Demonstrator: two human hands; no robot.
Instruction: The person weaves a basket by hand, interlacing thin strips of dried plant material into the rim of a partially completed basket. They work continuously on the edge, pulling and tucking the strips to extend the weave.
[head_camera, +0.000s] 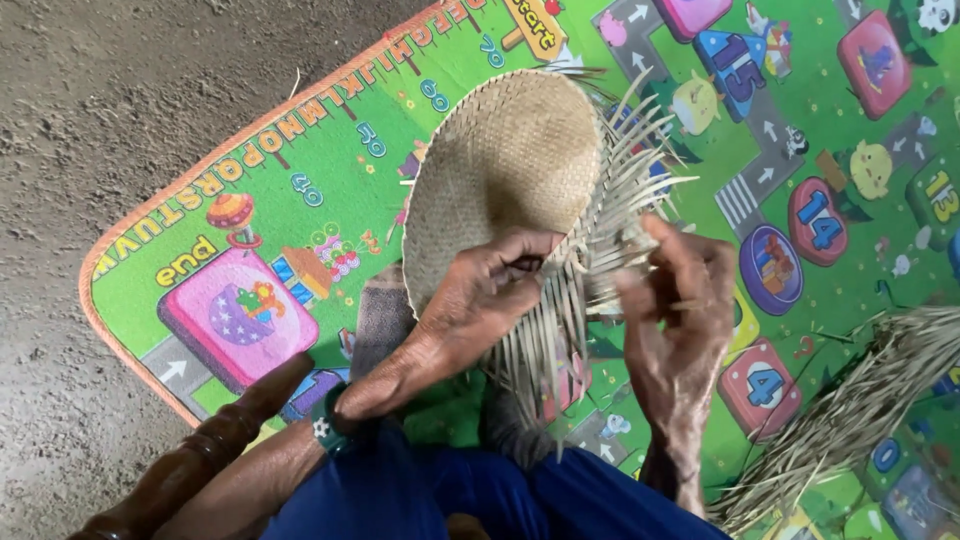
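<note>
Hands, left (470, 310) and right (680, 320), grip a tan woven straw mat piece (510, 165) over a green play mat (330, 170) edging bare dirt floor (100, 120).

Bare dirt floor (90, 130); green printed play mat (300, 170) spread flat on it; loose straw bundle (860, 400) lying on mat.

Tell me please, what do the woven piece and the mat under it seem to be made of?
Woven piece: probably dried palm or straw strips, matte tan, with loose ends fanning out. Mat: likely foam or plastic, a smooth printed surface with an orange edge.
</note>
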